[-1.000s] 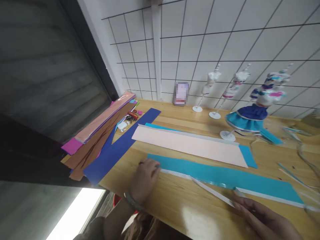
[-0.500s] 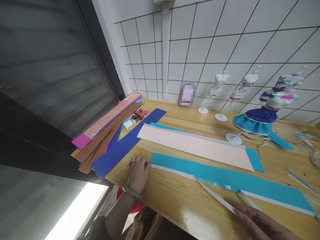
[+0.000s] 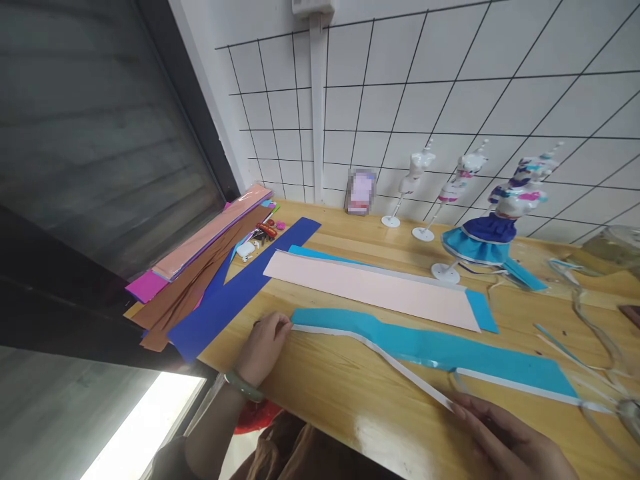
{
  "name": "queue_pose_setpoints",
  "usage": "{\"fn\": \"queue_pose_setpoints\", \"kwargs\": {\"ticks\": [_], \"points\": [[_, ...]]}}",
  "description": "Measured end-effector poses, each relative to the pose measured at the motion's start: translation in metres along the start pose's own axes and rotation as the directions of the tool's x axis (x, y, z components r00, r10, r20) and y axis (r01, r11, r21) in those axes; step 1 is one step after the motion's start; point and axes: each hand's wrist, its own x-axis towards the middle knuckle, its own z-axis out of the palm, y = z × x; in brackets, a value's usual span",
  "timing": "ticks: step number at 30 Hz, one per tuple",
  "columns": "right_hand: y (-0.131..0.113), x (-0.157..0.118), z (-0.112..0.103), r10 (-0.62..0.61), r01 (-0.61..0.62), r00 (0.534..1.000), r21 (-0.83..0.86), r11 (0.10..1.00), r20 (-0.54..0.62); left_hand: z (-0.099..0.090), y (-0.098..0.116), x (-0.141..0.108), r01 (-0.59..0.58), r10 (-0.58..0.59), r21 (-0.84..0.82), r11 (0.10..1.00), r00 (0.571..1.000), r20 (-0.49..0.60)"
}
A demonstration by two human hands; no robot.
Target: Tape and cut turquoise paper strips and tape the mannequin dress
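A long teal strip [image 3: 480,352], of paper or thin cloth, lies along the front of the wooden table [image 3: 340,400]. Narrow white tape [image 3: 407,375] runs along its near edge at both ends but swings away from it in the middle. My left hand [image 3: 264,343] is closed, pinching the strip's left corner where the tape starts. Between the thumb and fingers of my right hand [image 3: 505,437] is the loose length of tape, drawn toward the front right. The strip buckles up a little near its left part. Behind it lies a pale pink strip [image 3: 370,287] over another teal one.
A dark blue strip [image 3: 240,297] lies at left, beside stacked brown strips [image 3: 200,280]. Near them are a white earbud case [image 3: 246,250] and small tools. Small mannequins stand at the back; one wears a blue and teal skirt [image 3: 483,240]. Loose tape lies at right.
The view has turned slightly right. The left part of the teal strip now buckles upward, where it lay flatter before. My left fingers have drawn into a pinch at its corner. My right hand still holds the tape.
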Motion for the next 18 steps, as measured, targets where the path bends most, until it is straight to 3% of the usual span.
{"fn": "queue_pose_setpoints", "kwargs": {"ticks": [4,8,15,18], "points": [[-0.002,0.0,-0.001,-0.008,0.007,1.0,-0.028,1.0,-0.026,-0.006,0.006,0.001,0.106,-0.091,-0.259,0.96,0.993,0.069],[-0.003,0.003,0.0,0.036,-0.036,0.999,-0.034,0.999,0.01,-0.014,0.005,0.001,0.192,-0.155,-0.384,0.903,0.98,0.125],[-0.019,0.012,0.004,0.0,0.0,0.999,-0.007,1.0,0.046,-0.022,-0.002,-0.005,0.207,-0.15,-0.347,0.915,0.971,0.185],[-0.018,0.017,0.002,-0.011,0.012,0.999,-0.014,1.0,0.049,-0.018,-0.005,-0.006,0.197,-0.158,-0.279,0.94,0.975,0.158]]}}
